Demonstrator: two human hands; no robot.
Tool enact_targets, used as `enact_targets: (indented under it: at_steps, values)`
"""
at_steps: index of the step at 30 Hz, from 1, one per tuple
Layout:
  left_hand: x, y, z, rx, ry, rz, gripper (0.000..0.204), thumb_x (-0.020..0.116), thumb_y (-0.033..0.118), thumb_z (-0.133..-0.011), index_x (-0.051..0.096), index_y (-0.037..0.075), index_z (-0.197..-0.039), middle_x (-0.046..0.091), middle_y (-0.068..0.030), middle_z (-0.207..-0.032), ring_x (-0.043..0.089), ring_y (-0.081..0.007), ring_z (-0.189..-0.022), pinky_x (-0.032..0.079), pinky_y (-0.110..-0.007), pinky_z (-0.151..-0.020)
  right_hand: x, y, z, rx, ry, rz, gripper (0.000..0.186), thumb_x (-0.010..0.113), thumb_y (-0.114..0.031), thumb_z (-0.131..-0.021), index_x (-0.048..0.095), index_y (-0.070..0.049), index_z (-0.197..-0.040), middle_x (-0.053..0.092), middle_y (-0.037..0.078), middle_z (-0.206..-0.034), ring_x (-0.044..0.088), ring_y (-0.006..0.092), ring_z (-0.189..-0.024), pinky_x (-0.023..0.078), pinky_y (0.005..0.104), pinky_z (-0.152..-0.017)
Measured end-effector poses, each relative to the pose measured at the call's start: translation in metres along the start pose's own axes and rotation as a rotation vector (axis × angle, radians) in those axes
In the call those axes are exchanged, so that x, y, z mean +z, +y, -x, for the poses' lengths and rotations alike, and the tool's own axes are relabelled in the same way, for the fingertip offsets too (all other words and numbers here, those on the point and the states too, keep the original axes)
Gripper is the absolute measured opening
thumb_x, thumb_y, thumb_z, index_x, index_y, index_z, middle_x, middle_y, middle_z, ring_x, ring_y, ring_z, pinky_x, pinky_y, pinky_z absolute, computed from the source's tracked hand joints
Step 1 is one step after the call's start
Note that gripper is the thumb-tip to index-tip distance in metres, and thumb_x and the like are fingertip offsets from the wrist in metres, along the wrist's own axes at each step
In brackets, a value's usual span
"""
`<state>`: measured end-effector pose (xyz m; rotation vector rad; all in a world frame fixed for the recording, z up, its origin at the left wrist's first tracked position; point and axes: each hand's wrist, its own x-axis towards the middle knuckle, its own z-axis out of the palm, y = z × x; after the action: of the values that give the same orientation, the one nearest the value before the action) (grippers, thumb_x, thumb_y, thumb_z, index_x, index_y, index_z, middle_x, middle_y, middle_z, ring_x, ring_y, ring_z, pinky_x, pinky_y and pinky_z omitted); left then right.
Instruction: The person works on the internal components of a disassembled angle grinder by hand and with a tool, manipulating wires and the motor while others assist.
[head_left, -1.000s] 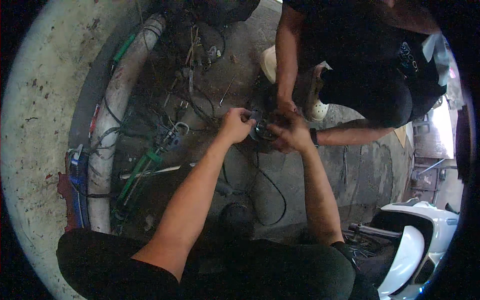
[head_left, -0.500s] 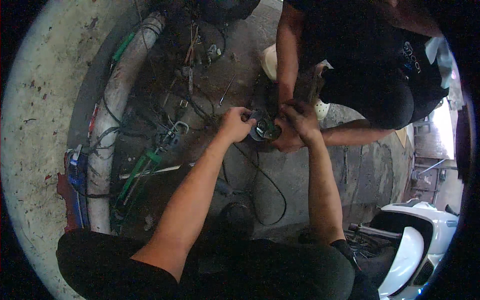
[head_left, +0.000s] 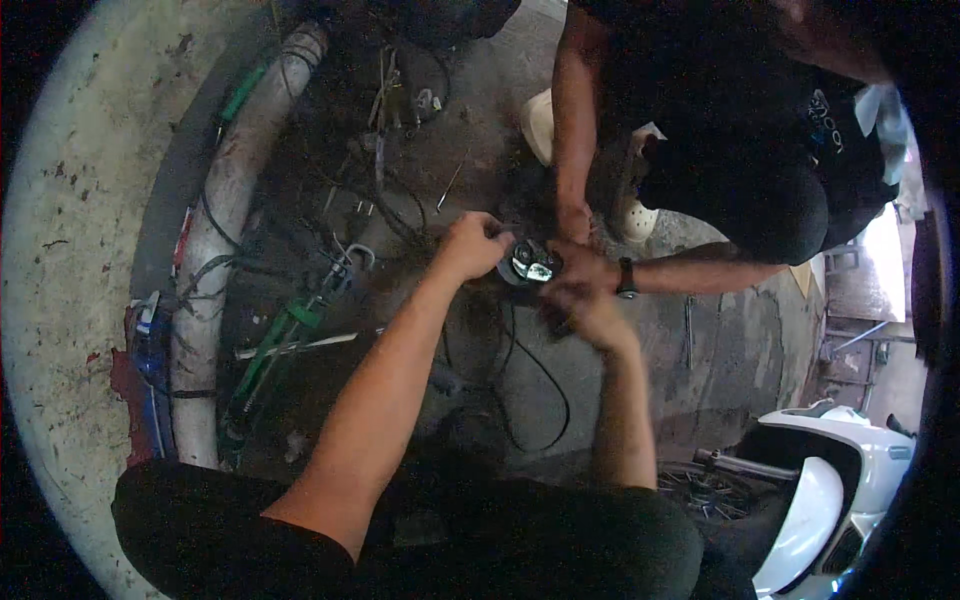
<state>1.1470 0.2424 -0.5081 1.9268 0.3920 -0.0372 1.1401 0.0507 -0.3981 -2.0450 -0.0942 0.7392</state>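
My left hand (head_left: 474, 246) is closed, thumb and fingertips pinched at the left side of a dark round part (head_left: 532, 268) with a shiny, bright opening facing up. My right hand (head_left: 592, 316) is just below and right of that part, curled and smeared by motion; whether it holds anything cannot be made out. A co-worker's hand (head_left: 590, 268) reaches to the part's right side from across. That person's wrist carries a dark watch (head_left: 627, 279). A thin black cable (head_left: 556, 378) loops on the floor below the part.
To the left lie a green-framed tool (head_left: 285, 345), a long pale pipe (head_left: 230, 190) and tangled dark cords (head_left: 390, 195). A thin metal rod (head_left: 453, 182) lies beyond my left hand. The co-worker's pale perforated shoe (head_left: 640, 218) is at right. A white vehicle body (head_left: 830, 500) stands at lower right.
My right hand has come down, away from the co-worker's hands, toward me. The round part's shiny opening shows more fully, and the co-worker's watch has come into sight. My left hand keeps its place.
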Motion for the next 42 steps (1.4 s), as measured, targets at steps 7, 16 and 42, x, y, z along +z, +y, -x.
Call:
enact_targets:
  at_steps: [7,16,42]
  values:
    - [-0.005,0.026,-0.008,-0.008,-0.118,-0.049,0.031,0.070,0.024,-0.075,0.065,-0.002,-0.091,0.065,-0.0192,-0.087,0.063,-0.0296,-0.083,0.048,-0.037,-0.077,0.084,0.068,-0.022,0.093,0.133,-0.939,0.024,0.055,-0.016,-0.089,0.052,0.002,-0.106,0.059,0.007,-0.089,0.058,0.0188,-0.079,0.049,0.0315,-0.070]
    - [-0.006,0.042,-0.010,-0.058,-0.081,-0.202,0.040,0.074,0.028,-0.069,0.064,-0.002,-0.093,0.062,-0.0215,-0.096,0.060,-0.0332,-0.094,0.046,-0.038,-0.084,0.100,0.075,-0.030,0.155,0.279,-1.012,0.022,0.056,-0.024,-0.090,0.054,-0.003,-0.095,0.057,0.006,-0.080,0.053,0.0164,-0.072,0.046,0.0294,-0.069]
    - [0.002,0.029,0.003,-0.075,0.016,-0.090,0.025,0.071,0.020,-0.067,0.064,-0.003,-0.075,0.063,-0.0205,-0.074,0.063,-0.0300,-0.072,0.048,-0.038,-0.068,0.104,0.090,-0.031,0.110,0.316,-1.111,0.018,0.057,-0.020,-0.088,0.055,-0.002,-0.093,0.059,0.006,-0.083,0.056,0.0162,-0.072,0.045,0.0270,-0.066]
